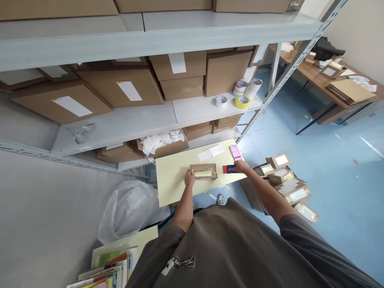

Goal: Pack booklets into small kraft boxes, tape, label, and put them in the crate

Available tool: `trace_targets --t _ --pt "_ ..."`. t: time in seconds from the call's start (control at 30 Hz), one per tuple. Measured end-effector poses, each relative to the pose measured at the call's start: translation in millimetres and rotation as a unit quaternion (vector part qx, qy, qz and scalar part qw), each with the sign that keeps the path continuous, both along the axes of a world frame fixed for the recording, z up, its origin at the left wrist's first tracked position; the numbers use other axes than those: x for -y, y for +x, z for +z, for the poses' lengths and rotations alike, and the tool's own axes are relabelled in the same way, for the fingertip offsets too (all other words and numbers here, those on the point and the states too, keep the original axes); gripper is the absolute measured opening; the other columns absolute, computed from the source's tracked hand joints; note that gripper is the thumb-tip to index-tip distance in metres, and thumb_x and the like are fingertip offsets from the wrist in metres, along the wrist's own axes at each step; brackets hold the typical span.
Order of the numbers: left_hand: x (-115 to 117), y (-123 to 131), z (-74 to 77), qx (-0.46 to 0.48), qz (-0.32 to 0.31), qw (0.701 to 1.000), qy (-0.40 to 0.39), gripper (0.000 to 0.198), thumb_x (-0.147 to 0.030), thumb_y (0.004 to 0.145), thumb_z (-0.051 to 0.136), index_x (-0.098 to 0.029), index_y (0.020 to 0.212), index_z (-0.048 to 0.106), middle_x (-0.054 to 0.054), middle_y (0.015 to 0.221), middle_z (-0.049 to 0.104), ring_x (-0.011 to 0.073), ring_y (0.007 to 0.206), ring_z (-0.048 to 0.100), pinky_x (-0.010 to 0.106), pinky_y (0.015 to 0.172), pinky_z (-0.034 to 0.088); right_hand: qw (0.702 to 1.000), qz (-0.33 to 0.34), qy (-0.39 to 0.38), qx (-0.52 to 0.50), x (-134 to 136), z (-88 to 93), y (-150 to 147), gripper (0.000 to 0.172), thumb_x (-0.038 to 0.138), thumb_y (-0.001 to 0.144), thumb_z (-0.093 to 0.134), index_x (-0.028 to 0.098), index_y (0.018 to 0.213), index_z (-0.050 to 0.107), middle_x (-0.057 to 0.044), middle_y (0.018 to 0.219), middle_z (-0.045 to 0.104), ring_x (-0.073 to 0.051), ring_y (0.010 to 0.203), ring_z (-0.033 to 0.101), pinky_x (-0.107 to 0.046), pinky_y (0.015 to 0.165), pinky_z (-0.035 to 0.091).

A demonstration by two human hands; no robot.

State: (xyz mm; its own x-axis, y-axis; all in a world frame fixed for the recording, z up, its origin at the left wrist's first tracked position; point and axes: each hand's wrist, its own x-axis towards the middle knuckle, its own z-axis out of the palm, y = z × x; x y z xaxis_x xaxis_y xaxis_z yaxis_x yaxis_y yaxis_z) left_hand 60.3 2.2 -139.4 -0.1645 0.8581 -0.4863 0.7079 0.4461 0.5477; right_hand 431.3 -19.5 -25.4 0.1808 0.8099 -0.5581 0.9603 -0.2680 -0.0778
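A small cardboard box (pixel 205 166) lies on the pale yellow tabletop (pixel 171 176), with a white label and shiny yellowish tape on it. My left hand (pixel 189 177) is closed on the box's left end. To the right of the box, my right hand (pixel 241 166) grips a flat blue object with a red end (pixel 229 169); its exact kind cannot be made out. The red end points toward the box, with a gap between them. White paper (pixel 211 152) lies behind the box, and a pink slip (pixel 235 153) sits near the table's right edge.
Metal shelving (pixel 132 120) with cardboard boxes stands behind the table. Tape rolls (pixel 221 101) sit on its middle shelf. Taped parcels (pixel 292 188) are piled at the right. A clear plastic bag (pixel 129 208) and stacked books (pixel 105 274) are at the left. A wooden desk (pixel 339 86) stands far right.
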Motion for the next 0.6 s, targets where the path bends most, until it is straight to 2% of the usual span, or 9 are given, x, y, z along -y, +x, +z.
trace_targets --t 0.07,0.17,0.3,0.4,0.5,0.6 --pt "-2.2 -7.9 1.6 0.006 0.007 1.000 -0.006 0.047 -0.044 0.113 0.034 -0.019 0.134 0.068 0.017 0.132 0.075 0.0321 0.125 0.070 0.036 0.098 0.052 1.000 0.006 0.002 -0.014 -3.6 1.8 -5.9 0.058 0.075 0.083 0.078 0.019 0.094 0.076 -0.013 0.088 0.075 -0.027 0.086 0.074 -0.029 0.068 0.051" --pt "-5.5 -26.1 5.7 0.007 0.031 0.999 -0.012 0.046 -0.044 0.112 0.034 -0.019 0.128 0.070 0.018 0.134 0.075 0.0321 0.127 0.069 0.036 0.099 0.052 0.999 0.008 0.010 -0.039 -18.2 10.5 -39.7 0.059 0.078 0.083 0.075 0.019 0.090 0.075 -0.013 0.090 0.076 -0.026 0.084 0.073 -0.028 0.069 0.051" --pt "-8.9 -59.0 17.6 0.004 0.090 0.996 -0.013 0.047 -0.047 0.110 0.041 -0.015 0.132 0.068 0.022 0.129 0.076 0.0352 0.124 0.071 0.040 0.097 0.054 0.997 0.044 0.032 -0.048 -44.1 34.7 -104.3 0.060 0.079 0.082 0.075 0.020 0.088 0.077 -0.013 0.094 0.078 -0.027 0.090 0.074 -0.029 0.072 0.052" --pt "-12.1 -81.9 33.3 0.014 0.113 0.993 0.026 0.046 -0.044 0.109 0.047 -0.015 0.140 0.065 0.020 0.133 0.075 0.0347 0.126 0.070 0.040 0.100 0.053 0.993 0.094 0.063 -0.045 -61.6 54.6 -161.8 0.059 0.077 0.082 0.076 0.020 0.094 0.079 -0.014 0.103 0.080 -0.030 0.099 0.075 -0.030 0.077 0.053" --pt "-16.2 -97.1 50.3 0.050 0.087 0.991 0.089 0.043 -0.047 0.110 0.045 -0.023 0.136 0.070 0.010 0.135 0.076 0.0281 0.128 0.069 0.034 0.105 0.051 0.989 0.123 0.058 -0.062 -73.0 67.1 -220.0 0.061 0.077 0.082 0.077 0.020 0.103 0.080 -0.016 0.108 0.080 -0.031 0.104 0.075 -0.032 0.080 0.054" --pt "-17.3 -104.0 60.2 0.096 0.042 0.987 0.123 0.050 -0.055 0.111 0.040 -0.023 0.133 0.073 0.011 0.135 0.076 0.0273 0.126 0.070 0.034 0.106 0.051 0.987 0.135 0.039 -0.073 -76.5 70.2 -266.8 0.066 0.076 0.080 0.080 0.018 0.111 0.080 -0.017 0.109 0.080 -0.032 0.104 0.075 -0.032 0.081 0.055"
